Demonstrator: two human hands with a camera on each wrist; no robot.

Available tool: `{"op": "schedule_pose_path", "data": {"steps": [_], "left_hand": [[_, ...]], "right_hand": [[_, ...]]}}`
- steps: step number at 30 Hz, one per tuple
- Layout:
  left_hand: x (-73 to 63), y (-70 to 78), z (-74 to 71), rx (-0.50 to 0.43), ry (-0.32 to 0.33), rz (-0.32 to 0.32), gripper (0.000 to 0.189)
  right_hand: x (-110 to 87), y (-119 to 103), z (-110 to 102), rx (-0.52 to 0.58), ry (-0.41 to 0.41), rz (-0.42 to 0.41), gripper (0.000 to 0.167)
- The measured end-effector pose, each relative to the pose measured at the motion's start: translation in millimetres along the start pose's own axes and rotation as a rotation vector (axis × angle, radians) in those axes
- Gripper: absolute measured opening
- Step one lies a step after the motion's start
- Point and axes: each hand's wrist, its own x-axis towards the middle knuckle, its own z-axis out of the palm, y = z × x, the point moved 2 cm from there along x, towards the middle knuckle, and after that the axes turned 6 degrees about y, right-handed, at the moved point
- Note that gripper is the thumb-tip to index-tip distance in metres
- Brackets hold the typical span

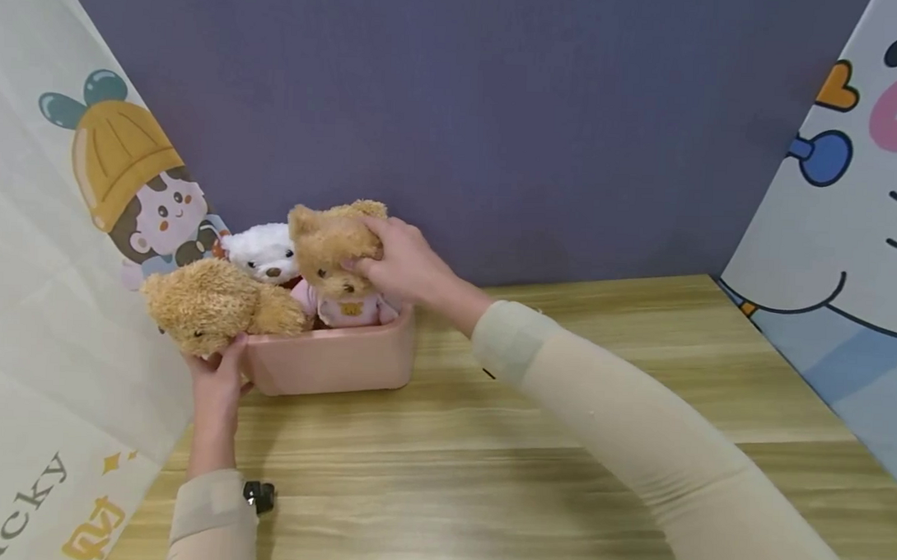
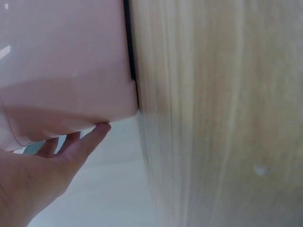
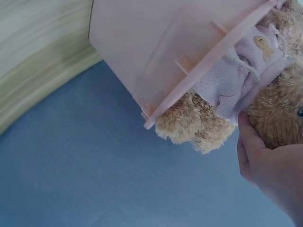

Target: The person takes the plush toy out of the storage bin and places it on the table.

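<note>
While my right hand [image 1: 407,262] grips a bear [image 1: 333,247], my left hand [image 1: 217,381], fingers straight, touches the tub [image 1: 334,362]. Table [image 1: 471,478] spreads lower right.

Left side, near end: white panel [image 1: 61,324] reads "ucky" in dark lettering [image 1: 25,508], slanting upward, cut off at the frame edge. Orange-yellow glyph [image 1: 94,530] right of it, same panel, can't make out.
</note>
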Motion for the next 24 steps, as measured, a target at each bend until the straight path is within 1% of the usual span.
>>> {"op": "schedule_pose_path", "data": {"steps": [7,12,16,21,24], "left_hand": [[-3.3,2.7,0.4,0.020,-0.004,-0.012,0.096],[-2.3,3.2,-0.8,0.050,0.006,-0.015,0.094],[-3.4,4.3,-7.5,0.024,0.025,-0.009,0.091],[-4.3,4.7,-13.3,0.004,0.026,0.006,0.089],[-4.5,3.0,-15.9,-0.013,0.032,0.005,0.090]], "right_hand": [[0.7,-5.2,-17.3,-0.001,0.056,-0.012,0.065],[1.7,-7.2,-37.1,0.037,0.099,0.011,0.064],[1.6,-9.5,-54.6,0.067,0.112,0.032,0.066],[2.2,-11.0,-78.6,0.113,0.164,0.061,0.064],[1.7,-11.3,-92.0,0.132,0.181,0.077,0.062]]}}
